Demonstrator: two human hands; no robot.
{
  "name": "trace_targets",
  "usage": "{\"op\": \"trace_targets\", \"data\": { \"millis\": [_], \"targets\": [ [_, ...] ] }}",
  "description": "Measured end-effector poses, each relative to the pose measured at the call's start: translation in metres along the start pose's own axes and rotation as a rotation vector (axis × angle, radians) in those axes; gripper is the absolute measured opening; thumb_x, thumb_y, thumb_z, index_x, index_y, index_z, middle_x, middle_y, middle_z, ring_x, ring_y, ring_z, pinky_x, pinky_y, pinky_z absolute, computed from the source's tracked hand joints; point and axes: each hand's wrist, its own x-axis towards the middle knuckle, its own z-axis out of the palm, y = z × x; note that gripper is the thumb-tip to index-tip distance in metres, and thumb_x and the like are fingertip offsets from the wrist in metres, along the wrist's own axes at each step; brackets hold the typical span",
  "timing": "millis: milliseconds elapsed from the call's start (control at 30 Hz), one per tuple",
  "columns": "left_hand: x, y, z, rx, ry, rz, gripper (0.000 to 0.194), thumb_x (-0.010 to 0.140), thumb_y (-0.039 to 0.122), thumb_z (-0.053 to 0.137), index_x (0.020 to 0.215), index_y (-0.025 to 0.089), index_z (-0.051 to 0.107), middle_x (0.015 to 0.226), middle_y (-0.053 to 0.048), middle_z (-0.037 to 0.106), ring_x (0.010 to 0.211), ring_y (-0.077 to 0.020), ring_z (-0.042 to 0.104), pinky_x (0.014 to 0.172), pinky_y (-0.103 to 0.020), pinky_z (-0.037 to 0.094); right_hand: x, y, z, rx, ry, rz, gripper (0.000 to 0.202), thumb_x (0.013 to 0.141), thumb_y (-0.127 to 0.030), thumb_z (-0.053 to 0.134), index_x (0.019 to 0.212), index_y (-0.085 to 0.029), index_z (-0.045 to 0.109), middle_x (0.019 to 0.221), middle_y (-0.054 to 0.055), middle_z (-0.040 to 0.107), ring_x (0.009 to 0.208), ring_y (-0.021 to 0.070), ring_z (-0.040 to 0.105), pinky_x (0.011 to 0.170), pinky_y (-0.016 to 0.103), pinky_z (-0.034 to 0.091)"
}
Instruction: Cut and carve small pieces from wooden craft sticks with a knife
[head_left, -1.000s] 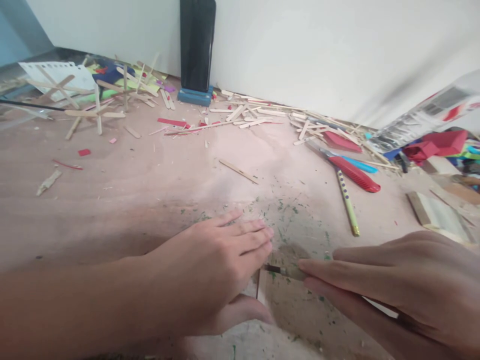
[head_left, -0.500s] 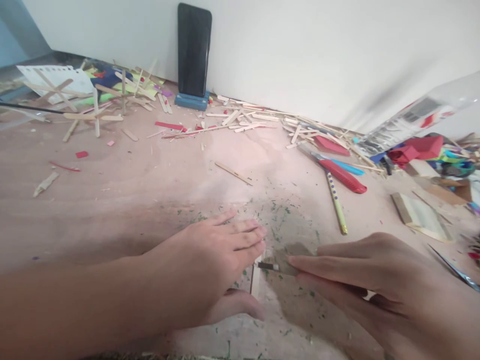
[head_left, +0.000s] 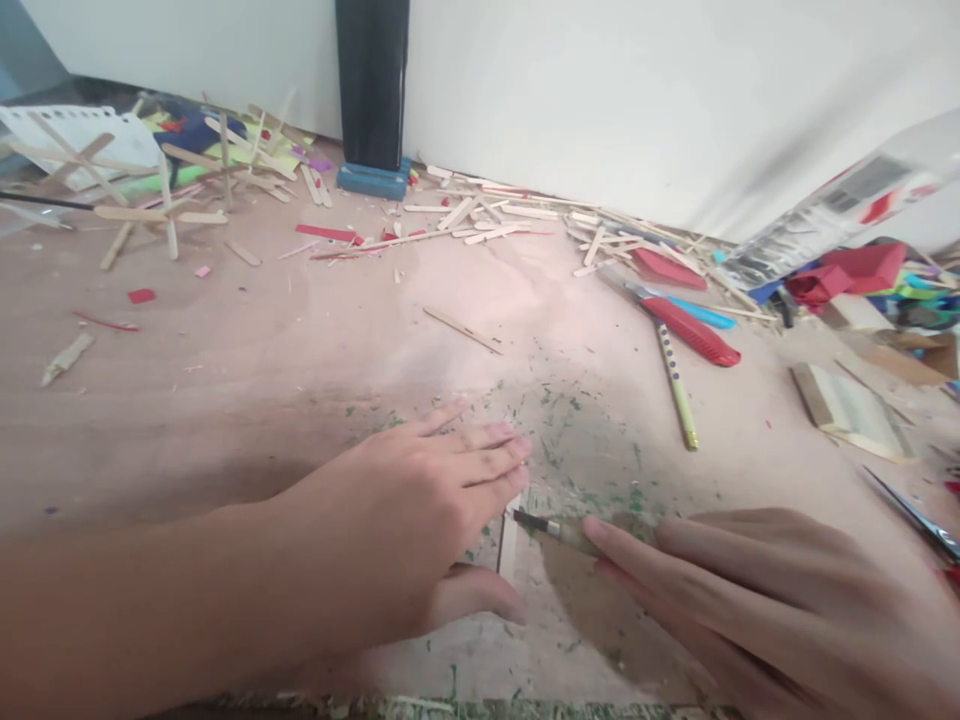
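Note:
My left hand [head_left: 427, 500] lies flat on the worktop, fingers stretched out together and thumb apart. Along its fingertips and thumb runs a thin pale wooden stick [head_left: 508, 545], partly hidden under the hand. My right hand [head_left: 735, 590] is closed around the light handle of a small craft knife [head_left: 551, 527]. The knife's short dark metal end points left and touches or nearly touches the stick's edge, just below the left fingertips. Green shavings [head_left: 570, 400] are scattered around both hands.
Beyond the hands lie a single stick [head_left: 463, 330], a red box cutter [head_left: 694, 332] and a yellow pencil [head_left: 677, 390]. Scissors [head_left: 915, 515] and a wooden block [head_left: 851, 410] sit at right. A phone [head_left: 373, 85], loose sticks [head_left: 495, 222] and a plastic bottle [head_left: 840, 210] line the wall.
My right hand has shifted slightly and tilted, so more of the knife's handle shows and its metal end is nearer the stick. My left hand stays in place; the view has tipped downward.

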Motion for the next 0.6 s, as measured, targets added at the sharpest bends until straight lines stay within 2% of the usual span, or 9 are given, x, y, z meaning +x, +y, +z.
{"op": "trace_targets", "data": {
  "millis": [133, 233, 333, 433, 600],
  "targets": [
    [0.001, 0.000, -0.002, -0.013, -0.029, -0.009, 0.069, 0.112, 0.065, 0.070, 0.150, 0.008, 0.074, 0.166, -0.015, 0.066, 0.159, -0.0301, 0.063, 0.142, -0.049, 0.041, -0.009, 0.003, 0.006, 0.000, 0.030, -0.001, 0.057, 0.111, -0.014, 0.051, 0.166, -0.028, 0.060, 0.114, 0.008, 0.086, 0.085, 0.0271, 0.082, 0.063, 0.040, 0.059],
    [0.001, 0.000, -0.002, -0.029, -0.025, -0.012, 0.069, 0.111, 0.064, 0.071, 0.151, 0.007, 0.074, 0.166, -0.016, 0.066, 0.159, -0.0311, 0.062, 0.142, -0.050, 0.041, -0.005, -0.001, 0.009, -0.029, 0.025, -0.007, 0.050, 0.116, -0.016, 0.046, 0.163, -0.025, 0.060, 0.115, 0.009, 0.086, 0.087, 0.0255, 0.082, 0.064, 0.039, 0.059],
    [0.000, -0.001, -0.002, -0.035, -0.024, -0.010, 0.070, 0.111, 0.064, 0.072, 0.151, 0.007, 0.073, 0.165, -0.017, 0.067, 0.160, -0.0315, 0.062, 0.142, -0.050, 0.041, 0.007, -0.007, 0.010, 0.053, 0.108, 0.047, 0.034, 0.121, -0.021, 0.043, 0.146, -0.026, 0.067, 0.101, 0.007, 0.086, 0.074, 0.0223, 0.079, 0.056, 0.038, 0.052],
    [-0.001, -0.002, -0.001, -0.033, -0.018, -0.006, 0.070, 0.111, 0.065, 0.071, 0.151, 0.007, 0.073, 0.165, -0.017, 0.067, 0.160, -0.0322, 0.062, 0.142, -0.050, 0.041, 0.021, -0.012, 0.008, 0.139, 0.171, 0.130, 0.026, 0.119, -0.018, 0.049, 0.121, -0.028, 0.073, 0.092, 0.004, 0.086, 0.066, 0.0193, 0.077, 0.052, 0.034, 0.049],
    [-0.002, -0.002, -0.001, -0.036, -0.008, -0.003, 0.069, 0.111, 0.063, 0.072, 0.150, 0.006, 0.074, 0.164, -0.016, 0.067, 0.158, -0.0322, 0.064, 0.142, -0.051, 0.043, 0.030, -0.017, -0.001, 0.179, 0.112, 0.193, 0.038, 0.119, -0.024, 0.052, 0.088, -0.027, 0.074, 0.083, 0.002, 0.086, 0.059, 0.0173, 0.077, 0.047, 0.031, 0.048]
  ]
}}
